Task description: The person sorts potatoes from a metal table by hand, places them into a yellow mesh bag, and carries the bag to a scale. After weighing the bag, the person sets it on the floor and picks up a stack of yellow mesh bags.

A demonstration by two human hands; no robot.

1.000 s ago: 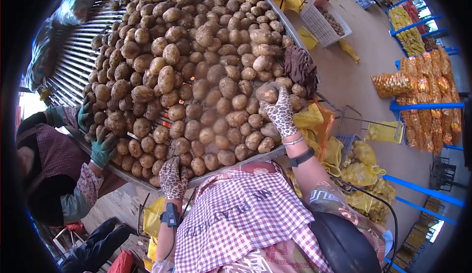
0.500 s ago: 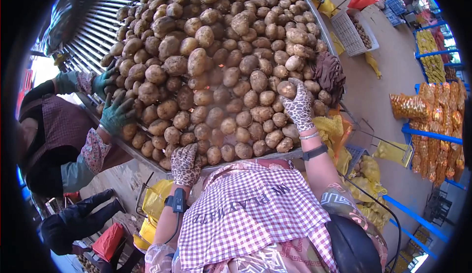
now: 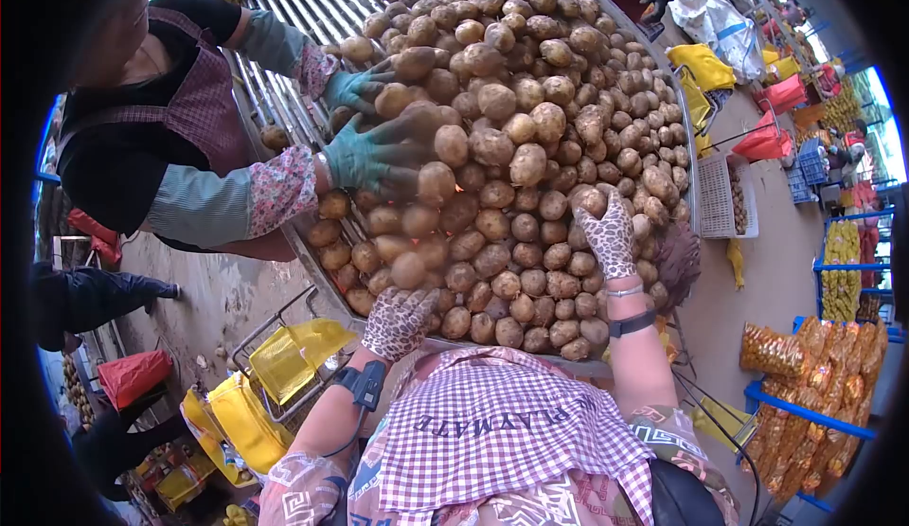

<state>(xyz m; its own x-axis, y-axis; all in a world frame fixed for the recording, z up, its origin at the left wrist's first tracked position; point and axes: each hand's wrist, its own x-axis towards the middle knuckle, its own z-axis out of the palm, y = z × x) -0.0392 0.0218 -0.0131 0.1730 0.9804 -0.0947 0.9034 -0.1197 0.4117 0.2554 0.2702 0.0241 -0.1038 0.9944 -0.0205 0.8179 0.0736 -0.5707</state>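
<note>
A heap of soil-covered potatoes (image 3: 530, 232) fills the metal sorting table in front of me. My right hand (image 3: 609, 235), in a leopard-print glove, is closed around a potato (image 3: 588, 201) over the right part of the heap. At the near left edge, my left hand (image 3: 400, 321), in a matching glove, rests against the potatoes with its fingers stretched out; no potato is visibly gripped. A dark crumpled cloth (image 3: 677, 259) lies right of my right hand.
A co-worker's teal-gloved hands (image 3: 371, 154) reach into the heap from the left. Metal rollers (image 3: 312, 5) run behind it. Yellow mesh bags (image 3: 289, 360) hang on racks near the table. A white crate (image 3: 724, 195) and stacked potato sacks (image 3: 819, 393) stand to the right.
The view has swung, so the table appears farther right. The co-worker's gloved hands have pushed farther into the heap, where potatoes blur with motion. My right hand still holds a potato.
</note>
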